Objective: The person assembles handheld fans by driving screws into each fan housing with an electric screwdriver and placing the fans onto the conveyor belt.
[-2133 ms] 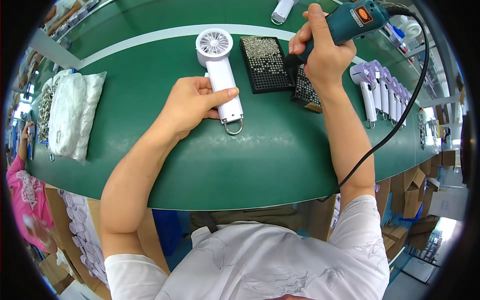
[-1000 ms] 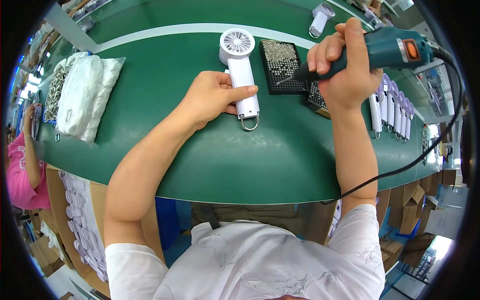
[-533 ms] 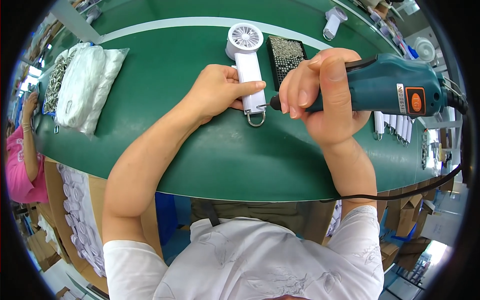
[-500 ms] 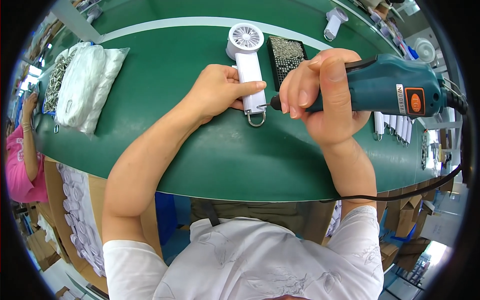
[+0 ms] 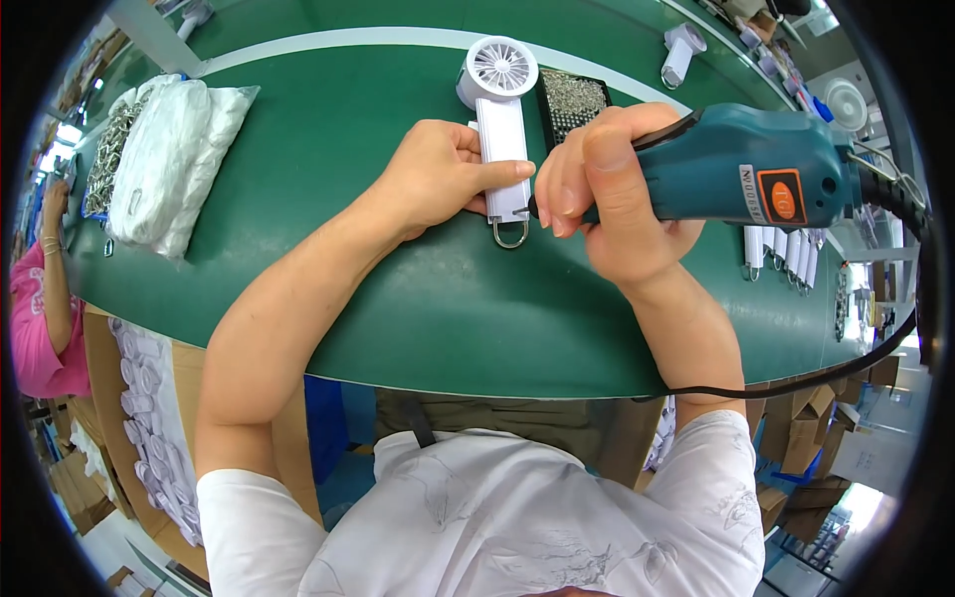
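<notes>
My left hand (image 5: 453, 174) is closed round the white handle of a small handheld fan (image 5: 505, 134), which lies on the green table with its round grille away from me. A metal carabiner-like loop (image 5: 510, 236) sticks out of the handle's near end. In my right hand (image 5: 622, 189) is a teal electric screwdriver (image 5: 746, 164), held sideways with its bit pointing left. The bit's tip meets the side of the handle just above the loop. My fingers partly hide the screwdriver's nose. Right behind them stands a black tray (image 5: 574, 99) of small screws.
Clear plastic bags and metal loops fill a blue bin (image 5: 164, 164) on the left. More white handles (image 5: 781, 254) lie at the right, and another fan (image 5: 681, 55) lies farther back. A black cable (image 5: 816, 378) hangs at the right. A person in pink (image 5: 45, 318) is at far left.
My right hand and the screwdriver have shifted left, bringing the bit closer in to the handle. The fan's head has tipped slightly to the right in view.
</notes>
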Demonstrator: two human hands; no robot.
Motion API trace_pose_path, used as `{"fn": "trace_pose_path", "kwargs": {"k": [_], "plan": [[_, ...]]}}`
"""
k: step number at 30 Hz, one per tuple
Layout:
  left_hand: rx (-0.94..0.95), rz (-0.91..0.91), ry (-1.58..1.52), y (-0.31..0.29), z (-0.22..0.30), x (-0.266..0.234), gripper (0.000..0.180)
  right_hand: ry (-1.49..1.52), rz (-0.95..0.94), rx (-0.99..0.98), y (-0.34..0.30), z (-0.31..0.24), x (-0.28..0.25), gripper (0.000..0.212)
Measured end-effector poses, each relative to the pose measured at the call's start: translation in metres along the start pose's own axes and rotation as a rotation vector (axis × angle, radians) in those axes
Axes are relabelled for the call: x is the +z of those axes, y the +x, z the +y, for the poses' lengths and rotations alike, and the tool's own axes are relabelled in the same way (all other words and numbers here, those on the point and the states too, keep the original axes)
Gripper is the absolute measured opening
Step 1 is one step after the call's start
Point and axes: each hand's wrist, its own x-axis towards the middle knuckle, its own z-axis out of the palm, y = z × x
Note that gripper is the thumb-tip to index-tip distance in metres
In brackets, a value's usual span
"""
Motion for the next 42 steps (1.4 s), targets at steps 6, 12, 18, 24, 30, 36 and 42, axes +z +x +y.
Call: {"fn": "trace_pose_path", "kwargs": {"k": [6, 12, 18, 24, 30, 36, 42], "plan": [[0.025, -0.028, -0.004, 0.004, -0.004, -0.003, 0.033, -0.105, -0.131, -0.018, 0.003, 0.002, -0.005, 0.008], [0.055, -0.021, -0.045, 0.006, -0.009, -0.004, 0.03, -0.012, -0.056, -0.03, 0.0, 0.005, -0.002, 0.008], [0.086, 0.03, -0.048, 0.001, -0.01, 0.006, 0.031, -0.031, 0.018, 0.006, -0.003, -0.003, 0.0, 0.011], [0.226, 0.4, 0.575, -0.039, 0.012, 0.009, 0.037, 0.062, 0.322, 0.26, 0.021, -0.064, -0.014, 0.02], [0.626, 0.487, 0.883, -0.09, -0.013, 0.015, 0.033, -0.125, 0.26, 0.769, -0.002, -0.042, -0.032, 0.035], [0.63, 0.476, 1.025, -0.114, -0.029, 0.038, 0.042, -0.317, 0.089, 0.912, -0.015, -0.028, -0.028, 0.04], [0.453, 0.291, 0.688, -0.117, -0.014, 0.06, 0.04, -0.411, 0.066, 0.931, -0.018, -0.023, -0.043, 0.028]]}}
